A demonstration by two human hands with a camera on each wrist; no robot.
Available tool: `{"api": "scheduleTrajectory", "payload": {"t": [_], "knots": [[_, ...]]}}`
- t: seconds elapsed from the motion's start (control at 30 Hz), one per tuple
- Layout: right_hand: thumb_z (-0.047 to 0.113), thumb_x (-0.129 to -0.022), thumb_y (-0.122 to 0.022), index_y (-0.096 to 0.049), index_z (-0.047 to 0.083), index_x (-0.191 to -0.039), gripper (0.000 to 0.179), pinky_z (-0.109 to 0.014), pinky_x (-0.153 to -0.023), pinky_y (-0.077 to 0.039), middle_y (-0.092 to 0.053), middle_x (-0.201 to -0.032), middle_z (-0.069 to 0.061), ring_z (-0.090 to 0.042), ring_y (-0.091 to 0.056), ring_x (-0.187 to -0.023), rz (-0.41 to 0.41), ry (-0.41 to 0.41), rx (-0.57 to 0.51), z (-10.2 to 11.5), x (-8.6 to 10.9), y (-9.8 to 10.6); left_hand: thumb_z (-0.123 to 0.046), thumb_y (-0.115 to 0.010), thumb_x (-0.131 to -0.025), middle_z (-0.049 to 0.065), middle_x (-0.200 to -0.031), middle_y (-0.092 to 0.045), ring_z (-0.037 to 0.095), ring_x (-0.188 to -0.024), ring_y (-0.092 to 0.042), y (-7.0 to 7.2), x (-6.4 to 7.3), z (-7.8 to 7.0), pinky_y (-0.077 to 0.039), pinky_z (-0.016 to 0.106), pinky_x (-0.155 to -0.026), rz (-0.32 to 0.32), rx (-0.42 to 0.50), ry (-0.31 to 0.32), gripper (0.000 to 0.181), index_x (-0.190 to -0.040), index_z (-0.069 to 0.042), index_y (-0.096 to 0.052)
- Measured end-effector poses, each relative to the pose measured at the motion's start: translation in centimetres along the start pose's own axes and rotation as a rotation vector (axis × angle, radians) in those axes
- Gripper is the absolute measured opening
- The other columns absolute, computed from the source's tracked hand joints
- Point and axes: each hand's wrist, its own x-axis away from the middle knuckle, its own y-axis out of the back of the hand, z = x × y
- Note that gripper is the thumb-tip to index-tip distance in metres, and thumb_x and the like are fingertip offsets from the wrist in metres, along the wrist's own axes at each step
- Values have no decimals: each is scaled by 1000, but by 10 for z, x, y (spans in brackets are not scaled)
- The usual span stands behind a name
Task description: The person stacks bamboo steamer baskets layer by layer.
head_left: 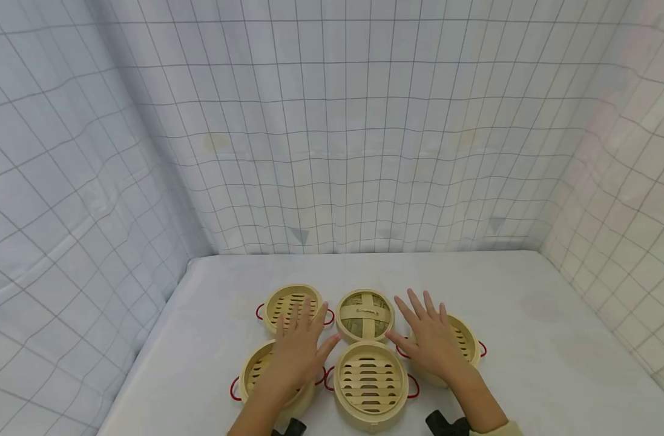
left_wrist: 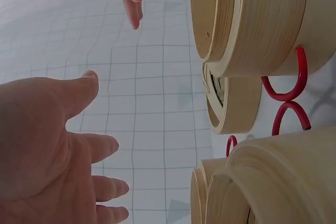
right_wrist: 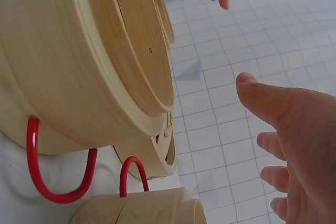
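My left hand (head_left: 296,357) is spread palm down above the front left bamboo steamer basket (head_left: 254,370), with nothing in it. Over the right steamer basket (head_left: 466,340) my right hand (head_left: 434,344) is spread the same way, also holding nothing. Between the hands, a slatted steamer basket (head_left: 370,383) with red loop handles sits in front. Behind it lies the woven steamer lid (head_left: 365,315) with crossed bands. Another slatted basket (head_left: 292,303) stands at the back left, partly covered by the left fingertips in the head view. Both wrist views show gaps between the hands and the baskets.
The baskets stand close together on a white table (head_left: 528,339), some with red handles (head_left: 413,386) jutting toward their neighbours. White grid-patterned curtains (head_left: 364,151) enclose the back and both sides. Black straps (head_left: 446,424) show at the wrists.
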Motion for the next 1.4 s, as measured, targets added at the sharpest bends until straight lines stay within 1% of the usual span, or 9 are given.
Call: {"api": "scheduleTrajectory", "payload": {"t": [0.27, 0.37, 0.5, 0.67, 0.8, 0.87, 1.07, 1.2, 1.4], "knots": [[47, -81, -64, -37, 12, -142, 75, -63, -100, -14, -27, -145, -18, -42, -15, -133, 9, 16, -115, -18, 13, 2, -56, -34, -93, 18, -149, -17, 36, -136, -10, 15, 21, 25, -8, 58, -104, -32, 51, 10, 72, -145, -8, -25], [48, -80, -66, -38, 12, -141, 76, -63, -99, -18, -30, -144, -18, -43, -18, -132, -8, 12, -132, -31, 22, 3, -52, -37, -95, 21, -148, -16, 39, -134, -12, 22, 34, 40, -10, 60, -102, -40, 89, 32, 70, -145, -5, -23], [54, -79, -64, -39, 14, -140, 77, -62, -99, -19, -33, -143, -16, -41, -20, -132, -5, -24, -147, -47, 35, 3, -47, -39, -96, 26, -146, -18, 45, -132, -15, 26, 50, 61, -13, 64, -99, -39, 79, 61, 68, -144, -2, -24], [53, -80, -63, -37, 14, -141, 77, -62, -99, -19, -32, -143, -18, -42, -19, -132, 0, -61, -158, -63, 49, 3, -50, -36, -96, 31, -143, -20, 50, -129, -16, 26, 64, 81, -14, 67, -96, 0, 43, 129, 69, -143, 0, -27], [51, -79, -65, -35, 15, -142, 79, -63, -98, -20, -32, -143, -18, -42, -18, -132, -2, -109, -188, -74, 60, 4, -50, -35, -96, 32, -142, -20, 51, -128, -17, 21, 70, 97, -14, 68, -95, 47, 57, 188, 71, -142, 3, -24], [51, -78, -67, -33, 12, -143, 84, -65, -95, -22, -31, -143, -20, -42, -17, -132, 0, -137, -195, -79, 65, 4, -51, -33, -96, 32, -143, -18, 50, -128, -16, 19, 74, 106, -13, 68, -95, 85, 88, 226, 75, -142, 7, -20], [52, -69, -74, -23, -2, -144, 105, -67, -92, -23, -24, -144, -27, -45, -16, -132, 57, -209, -237, -94, 80, 8, -54, -29, -95, 34, -142, -11, 48, -130, -11, 15, 80, 129, -13, 60, -101, 179, 293, 391, 84, -139, 15, -10], [49, -64, -78, -16, -2, -145, 113, -68, -91, -21, -20, -144, -29, -47, -15, -131, 121, -244, -298, -104, 89, 7, -51, -29, -97, 35, -140, -16, 49, -127, -17, 13, 83, 136, -19, 59, -100, 168, 366, 443, 80, -138, 16, -15], [38, -58, -85, -23, -2, -143, 113, -67, -92, -22, -24, -141, -31, -51, -20, -127, 67, -229, -428, -116, 96, -4, -48, -29, -98, 32, -138, -24, 48, -124, -26, 9, 85, 136, -28, 59, -96, 153, 463, 477, 74, -137, 14, -21]]}}
